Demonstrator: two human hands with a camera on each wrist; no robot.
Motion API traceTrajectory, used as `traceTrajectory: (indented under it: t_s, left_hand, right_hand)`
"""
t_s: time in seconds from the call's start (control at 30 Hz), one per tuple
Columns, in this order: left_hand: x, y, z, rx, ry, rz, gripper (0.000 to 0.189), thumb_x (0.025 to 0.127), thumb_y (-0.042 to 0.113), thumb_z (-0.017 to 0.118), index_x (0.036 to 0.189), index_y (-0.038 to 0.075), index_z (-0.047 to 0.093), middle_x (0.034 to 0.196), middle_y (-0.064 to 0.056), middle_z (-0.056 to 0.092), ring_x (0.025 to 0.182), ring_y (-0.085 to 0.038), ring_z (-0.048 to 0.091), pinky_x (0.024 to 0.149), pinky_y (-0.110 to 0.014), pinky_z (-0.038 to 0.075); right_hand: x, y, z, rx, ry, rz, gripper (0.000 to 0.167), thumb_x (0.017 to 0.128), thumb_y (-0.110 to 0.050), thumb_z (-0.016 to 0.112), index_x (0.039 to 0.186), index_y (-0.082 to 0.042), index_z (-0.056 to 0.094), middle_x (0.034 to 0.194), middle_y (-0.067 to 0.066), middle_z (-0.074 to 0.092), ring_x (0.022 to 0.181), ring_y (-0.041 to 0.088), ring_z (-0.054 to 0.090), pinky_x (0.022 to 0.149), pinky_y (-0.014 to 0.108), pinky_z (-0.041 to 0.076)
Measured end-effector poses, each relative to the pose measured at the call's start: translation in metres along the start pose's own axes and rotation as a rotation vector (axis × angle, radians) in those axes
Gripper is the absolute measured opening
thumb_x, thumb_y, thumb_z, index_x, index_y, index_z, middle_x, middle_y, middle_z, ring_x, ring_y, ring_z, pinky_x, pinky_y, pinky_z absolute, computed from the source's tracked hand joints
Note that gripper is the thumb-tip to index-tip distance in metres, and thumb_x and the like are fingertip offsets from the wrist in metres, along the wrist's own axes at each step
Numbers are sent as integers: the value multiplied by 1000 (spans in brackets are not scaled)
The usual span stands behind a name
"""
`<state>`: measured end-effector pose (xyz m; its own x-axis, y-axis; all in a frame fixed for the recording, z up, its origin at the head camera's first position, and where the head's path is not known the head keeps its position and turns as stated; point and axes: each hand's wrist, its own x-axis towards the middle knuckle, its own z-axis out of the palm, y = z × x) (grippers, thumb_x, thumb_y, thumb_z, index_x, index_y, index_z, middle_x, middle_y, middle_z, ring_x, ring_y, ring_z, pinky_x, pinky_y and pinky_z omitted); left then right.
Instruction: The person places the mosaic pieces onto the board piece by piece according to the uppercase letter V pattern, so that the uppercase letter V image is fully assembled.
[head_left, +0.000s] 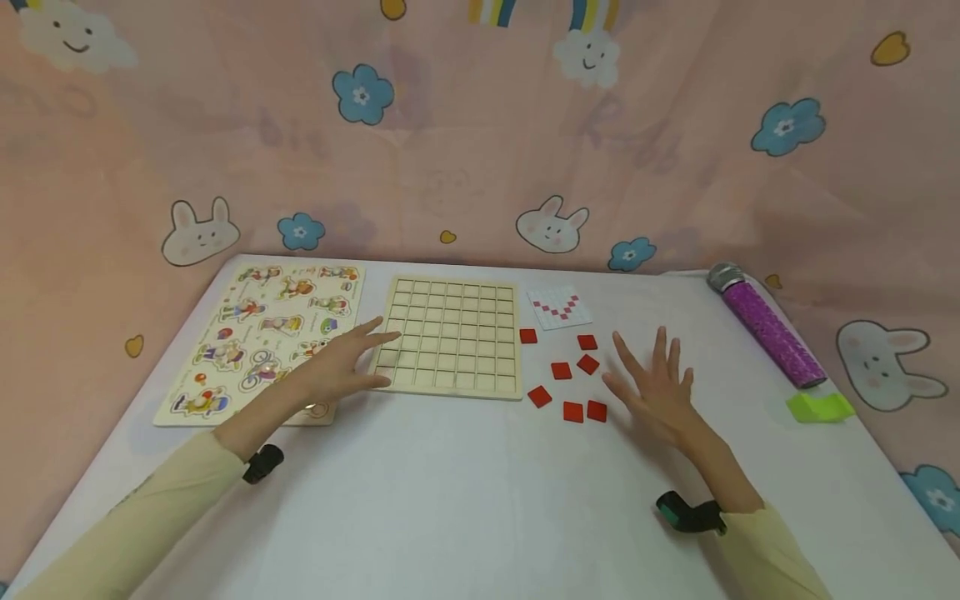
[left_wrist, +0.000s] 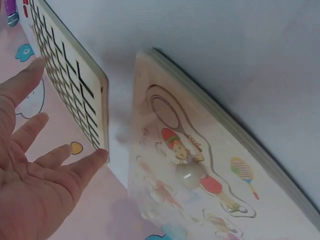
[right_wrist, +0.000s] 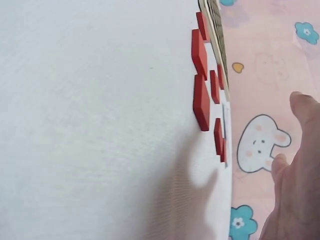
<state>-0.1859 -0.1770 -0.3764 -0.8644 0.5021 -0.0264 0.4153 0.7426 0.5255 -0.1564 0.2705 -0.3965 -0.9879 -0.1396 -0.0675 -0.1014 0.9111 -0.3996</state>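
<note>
A wooden grid board [head_left: 454, 393] with square cells lies mid-table in the head view. My left hand [head_left: 337, 362] is over its left edge with fingers spread, holding nothing; the left wrist view shows the hand [left_wrist: 45, 175] beside the board [left_wrist: 95, 82], and whether it touches is hard to tell. Several red square tiles [head_left: 561, 371] lie scattered to the right of the board. Just right of those tiles my right hand [head_left: 660, 392] hovers with fingers spread, holding nothing. Behind the tiles lies a white pattern card [head_left: 558, 317] with a V of red squares.
At the left lies a wooden picture puzzle board [head_left: 206, 358], partly under my left arm. A purple glittery microphone [head_left: 772, 329] with a silver head lies at the far right, with a bright green piece [head_left: 820, 408] by its lower end. A pink patterned cloth [head_left: 450, 150] hangs behind the white table [head_left: 465, 500].
</note>
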Motion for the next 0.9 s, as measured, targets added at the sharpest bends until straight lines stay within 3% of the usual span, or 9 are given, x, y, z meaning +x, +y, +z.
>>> traceTrajectory:
  t_s: [0.17,0.3,0.37,0.57,0.73,0.9]
  left_hand:
    - [5,-3,1,10,-20,1,58,77,16,79,130,4,57,146,-27,37,134,-47,31,107,-57,26]
    - [5,-2,4,-2,-32,-13,47,75,11,80,119,3,65,140,-27,44,131,-47,36,107,-55,27]
    - [4,-2,5,-12,-29,-22,41,75,8,79,114,3,67,138,-27,46,124,-45,45,104,-54,33]
    - [5,-2,10,-21,-1,-82,33,74,2,79,106,4,71,138,-26,45,120,-42,47,95,-50,38]
    - [7,-2,12,-34,25,-116,26,73,1,79,98,3,72,137,-27,48,126,-45,43,95,-49,40]
    - [8,-4,12,-45,52,-104,13,71,0,80,77,4,69,131,-27,53,123,-46,47,91,-47,45]
  right_hand:
    - [-1,5,7,85,14,-33,73,96,-44,43,154,-19,7,153,27,-20,137,49,-23,99,76,-3]
    - [-3,5,10,180,13,-60,68,98,-39,41,154,-18,10,155,27,-16,139,48,-20,98,77,-2]
    - [-2,4,11,222,12,-71,66,99,-38,38,154,-17,10,155,27,-12,140,47,-18,98,77,-2]
    - [1,2,11,340,24,-65,60,102,-39,33,154,-19,12,159,21,-1,144,42,-6,100,75,2]
    - [4,5,7,504,42,-75,58,102,-33,39,154,-19,17,160,15,8,145,37,3,104,72,7]
    - [15,11,3,611,48,-75,59,101,-26,46,153,-12,21,158,15,18,142,42,16,104,70,14]
